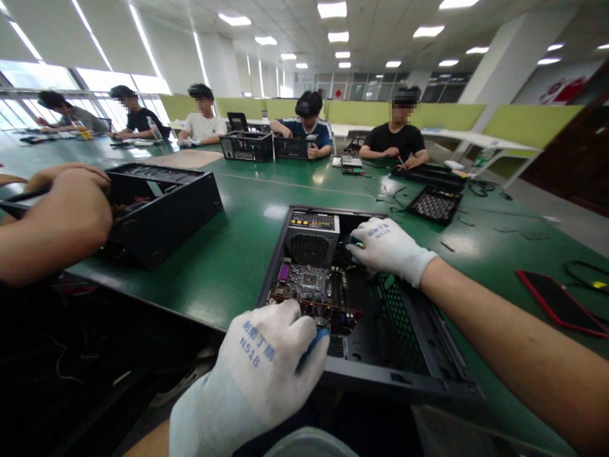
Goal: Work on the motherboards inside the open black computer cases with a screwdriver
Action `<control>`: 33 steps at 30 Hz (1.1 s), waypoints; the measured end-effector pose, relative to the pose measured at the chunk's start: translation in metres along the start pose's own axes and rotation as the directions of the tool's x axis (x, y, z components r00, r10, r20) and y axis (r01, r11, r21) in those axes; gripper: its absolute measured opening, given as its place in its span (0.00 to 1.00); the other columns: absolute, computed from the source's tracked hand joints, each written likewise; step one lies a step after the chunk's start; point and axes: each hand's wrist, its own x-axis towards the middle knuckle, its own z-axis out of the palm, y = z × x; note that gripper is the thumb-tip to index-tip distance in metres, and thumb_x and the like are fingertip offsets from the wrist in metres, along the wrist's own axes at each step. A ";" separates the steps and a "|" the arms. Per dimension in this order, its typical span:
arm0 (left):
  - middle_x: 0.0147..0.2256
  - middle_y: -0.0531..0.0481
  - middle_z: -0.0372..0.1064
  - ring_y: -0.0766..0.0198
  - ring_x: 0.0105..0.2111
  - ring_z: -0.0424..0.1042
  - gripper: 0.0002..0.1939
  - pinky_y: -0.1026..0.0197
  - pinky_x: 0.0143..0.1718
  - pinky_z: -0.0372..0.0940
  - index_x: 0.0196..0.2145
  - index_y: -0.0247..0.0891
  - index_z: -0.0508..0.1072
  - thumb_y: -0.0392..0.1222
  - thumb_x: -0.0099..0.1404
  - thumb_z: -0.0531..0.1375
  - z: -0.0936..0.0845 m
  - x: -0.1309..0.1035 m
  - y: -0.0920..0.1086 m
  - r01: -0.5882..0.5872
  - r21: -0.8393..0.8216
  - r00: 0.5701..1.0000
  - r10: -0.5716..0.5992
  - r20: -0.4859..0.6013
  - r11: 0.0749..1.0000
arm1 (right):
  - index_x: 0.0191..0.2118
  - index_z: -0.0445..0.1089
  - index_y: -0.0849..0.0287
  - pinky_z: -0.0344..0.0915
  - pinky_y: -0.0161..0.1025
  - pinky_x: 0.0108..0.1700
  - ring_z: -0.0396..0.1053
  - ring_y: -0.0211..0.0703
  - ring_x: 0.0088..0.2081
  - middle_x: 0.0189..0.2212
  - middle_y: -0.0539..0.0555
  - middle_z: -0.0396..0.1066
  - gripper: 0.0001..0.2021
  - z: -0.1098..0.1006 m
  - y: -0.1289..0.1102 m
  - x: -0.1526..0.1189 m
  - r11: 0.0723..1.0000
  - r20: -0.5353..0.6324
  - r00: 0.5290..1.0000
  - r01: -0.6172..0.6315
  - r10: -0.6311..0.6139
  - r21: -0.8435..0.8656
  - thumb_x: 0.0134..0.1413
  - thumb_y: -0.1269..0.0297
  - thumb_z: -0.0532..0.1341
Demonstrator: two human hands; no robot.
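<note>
A black computer case point(375, 371) lies with its side off in front of me, on a green table. Inside are a power supply point(311, 247), a motherboard point(310, 280) with a bare socket, and a reddish expansion card point(349, 315). My left hand point(266, 362), in a white glove, curls closed over the near left edge beside the card. Blue shows between its thumb and fingers; I cannot tell what it is. My gloved right hand point(380, 247) is closed beside the power supply, around a small dark piece point(354, 242) with a shiny spot, mostly hidden.
Another person's arm point(61, 216) reaches over a second black case point(166, 216) at left. A red-edged phone point(561, 301) and black cable point(587, 273) lie at right. Beyond my case sits a tray of screws or small parts point(435, 203). Several people work across the table.
</note>
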 end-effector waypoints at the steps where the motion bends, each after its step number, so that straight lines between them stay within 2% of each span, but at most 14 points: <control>1: 0.29 0.53 0.67 0.59 0.28 0.69 0.13 0.54 0.28 0.55 0.28 0.44 0.65 0.44 0.74 0.56 0.000 0.000 0.000 0.000 0.000 1.000 0.000 0.005 1.000 | 0.44 0.79 0.61 0.65 0.47 0.49 0.75 0.57 0.48 0.43 0.64 0.80 0.22 0.002 0.003 -0.004 0.999 -0.053 0.998 -0.016 0.019 0.050 0.69 0.51 0.53; 4: 0.29 0.53 0.67 0.59 0.28 0.69 0.14 0.54 0.28 0.55 0.29 0.44 0.65 0.44 0.74 0.55 0.000 0.000 -0.001 0.005 -0.006 0.999 -0.005 0.032 1.000 | 0.44 0.80 0.62 0.65 0.46 0.51 0.74 0.56 0.47 0.42 0.63 0.79 0.22 0.006 0.009 -0.016 0.975 -0.179 0.981 -0.034 0.074 0.220 0.68 0.50 0.55; 7: 0.30 0.52 0.68 0.59 0.28 0.69 0.14 0.55 0.29 0.57 0.29 0.44 0.66 0.45 0.74 0.55 -0.004 0.002 0.000 0.029 -0.028 0.996 -0.026 0.090 0.999 | 0.44 0.80 0.61 0.65 0.46 0.51 0.73 0.54 0.47 0.42 0.61 0.79 0.20 0.008 0.013 -0.027 0.935 -0.262 0.961 0.016 0.083 0.355 0.69 0.51 0.56; 10: 0.32 0.52 0.68 0.59 0.30 0.71 0.11 0.55 0.31 0.60 0.32 0.44 0.69 0.44 0.74 0.55 -0.010 0.007 0.000 0.031 -0.074 0.987 -0.019 0.160 0.997 | 0.43 0.79 0.60 0.65 0.46 0.51 0.72 0.53 0.46 0.42 0.60 0.79 0.19 0.009 0.014 -0.033 0.894 -0.323 0.943 0.071 0.085 0.442 0.69 0.51 0.57; 12: 0.34 0.52 0.70 0.60 0.32 0.72 0.09 0.56 0.33 0.63 0.36 0.43 0.70 0.43 0.75 0.54 -0.014 0.013 -0.002 -0.010 -0.097 0.982 0.028 0.189 0.995 | 0.43 0.79 0.60 0.65 0.47 0.50 0.72 0.53 0.45 0.42 0.60 0.79 0.19 0.009 0.014 -0.034 0.879 -0.337 0.937 0.086 0.088 0.469 0.69 0.51 0.57; 16: 0.43 0.47 0.73 0.56 0.42 0.75 0.09 0.54 0.43 0.70 0.48 0.41 0.71 0.41 0.76 0.52 -0.011 0.040 -0.008 -0.120 -0.018 0.968 0.121 0.219 0.993 | 0.44 0.79 0.61 0.65 0.48 0.51 0.72 0.54 0.46 0.43 0.61 0.78 0.18 0.011 0.013 -0.034 0.862 -0.349 0.932 0.094 0.100 0.498 0.68 0.51 0.58; 18: 0.46 0.43 0.74 0.53 0.45 0.76 0.12 0.52 0.48 0.71 0.51 0.38 0.71 0.41 0.75 0.52 -0.003 0.062 -0.013 -0.124 0.037 0.949 0.108 0.297 0.992 | 0.45 0.78 0.62 0.65 0.48 0.52 0.72 0.55 0.47 0.44 0.62 0.78 0.19 0.011 0.013 -0.034 0.851 -0.352 0.930 0.095 0.110 0.516 0.67 0.51 0.58; 20: 0.47 0.41 0.75 0.52 0.46 0.77 0.14 0.51 0.49 0.73 0.52 0.36 0.71 0.41 0.75 0.52 0.008 0.088 -0.018 -0.114 0.082 0.909 0.071 0.410 0.990 | 0.46 0.78 0.62 0.65 0.49 0.53 0.72 0.55 0.47 0.44 0.63 0.78 0.19 0.012 0.013 -0.035 0.844 -0.348 0.931 0.094 0.114 0.527 0.67 0.52 0.58; 22: 0.50 0.39 0.75 0.50 0.50 0.78 0.16 0.52 0.52 0.72 0.54 0.34 0.71 0.42 0.74 0.54 0.023 0.115 -0.023 -0.125 0.115 0.848 0.046 0.528 0.985 | 0.46 0.78 0.62 0.65 0.50 0.53 0.72 0.56 0.48 0.45 0.63 0.78 0.19 0.013 0.013 -0.035 0.847 -0.341 0.933 0.088 0.114 0.524 0.67 0.51 0.58; 26: 0.53 0.36 0.76 0.48 0.53 0.77 0.18 0.54 0.54 0.72 0.54 0.33 0.73 0.38 0.69 0.58 0.057 0.158 -0.033 -0.186 0.151 0.668 0.012 0.744 0.971 | 0.48 0.78 0.62 0.65 0.51 0.54 0.72 0.57 0.49 0.46 0.63 0.78 0.19 0.014 0.013 -0.035 0.849 -0.329 0.938 0.084 0.110 0.522 0.67 0.51 0.58; 29: 0.53 0.38 0.77 0.48 0.53 0.78 0.19 0.55 0.54 0.72 0.52 0.36 0.75 0.39 0.63 0.63 0.081 0.174 -0.039 -0.228 0.169 0.549 -0.016 0.836 0.959 | 0.48 0.78 0.62 0.65 0.50 0.54 0.72 0.56 0.49 0.46 0.62 0.78 0.19 0.014 0.013 -0.036 0.845 -0.322 0.940 0.078 0.115 0.529 0.68 0.52 0.58; 31: 0.54 0.38 0.77 0.47 0.53 0.77 0.21 0.54 0.55 0.72 0.52 0.36 0.75 0.40 0.60 0.66 0.093 0.177 -0.042 -0.249 0.171 0.516 -0.019 0.856 0.953 | 0.48 0.78 0.62 0.64 0.50 0.55 0.71 0.56 0.50 0.46 0.62 0.78 0.19 0.014 0.013 -0.037 0.848 -0.326 0.938 0.075 0.119 0.525 0.68 0.51 0.58; 33: 0.55 0.37 0.76 0.46 0.54 0.77 0.25 0.52 0.56 0.71 0.53 0.36 0.75 0.39 0.57 0.68 0.102 0.176 -0.045 -0.258 0.168 0.514 -0.012 0.857 0.952 | 0.48 0.78 0.62 0.64 0.50 0.55 0.71 0.57 0.50 0.47 0.62 0.77 0.19 0.015 0.013 -0.038 0.849 -0.331 0.937 0.080 0.115 0.523 0.68 0.51 0.58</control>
